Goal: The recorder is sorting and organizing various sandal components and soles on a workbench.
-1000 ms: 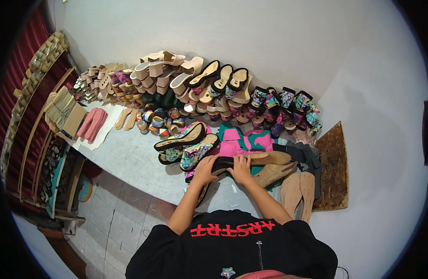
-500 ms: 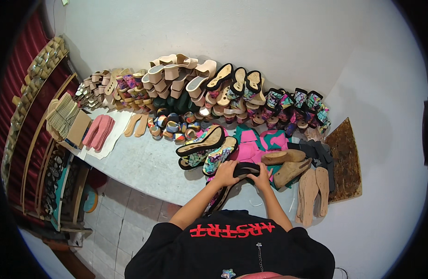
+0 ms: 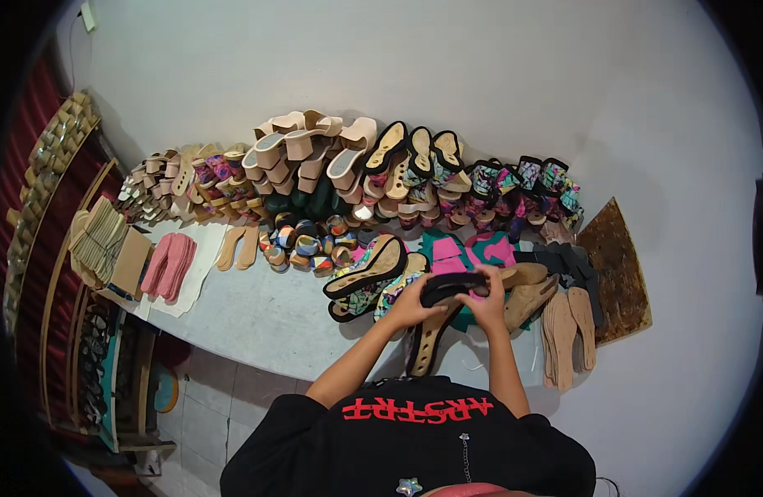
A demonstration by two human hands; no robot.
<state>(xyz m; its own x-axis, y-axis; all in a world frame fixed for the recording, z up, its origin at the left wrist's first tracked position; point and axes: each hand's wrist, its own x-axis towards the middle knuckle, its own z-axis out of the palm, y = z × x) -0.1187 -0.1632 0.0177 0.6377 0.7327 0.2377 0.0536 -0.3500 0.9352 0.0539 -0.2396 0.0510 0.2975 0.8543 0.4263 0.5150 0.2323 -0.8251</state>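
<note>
Between both hands is an unfinished sandal (image 3: 431,341), its tan sole pierced with holes and edged in black, pointing down toward my body. A dark band (image 3: 453,286) at its upper end is gripped from the left by my left hand (image 3: 410,306) and from the right by my right hand (image 3: 487,305). Just left of my left hand lie several patterned sandals (image 3: 367,269) with black edges and tan soles. Wooden shoe lasts (image 3: 526,302) rest beside my right hand. Beyond the hands are pink and green material pieces (image 3: 467,250).
Stacked shoes and heels (image 3: 311,145) line the wall. Multicoloured rolled pieces (image 3: 307,244), pink insoles (image 3: 170,265) and a box (image 3: 131,261) stand leftward on the grey table (image 3: 232,311). Tan insoles (image 3: 557,340), dark pieces (image 3: 576,269) and a brown board (image 3: 615,277) are at right.
Both hands have lifted the sandal's dark band slightly up and to the right. The sandal has turned, so its holed tan sole now shows more.
</note>
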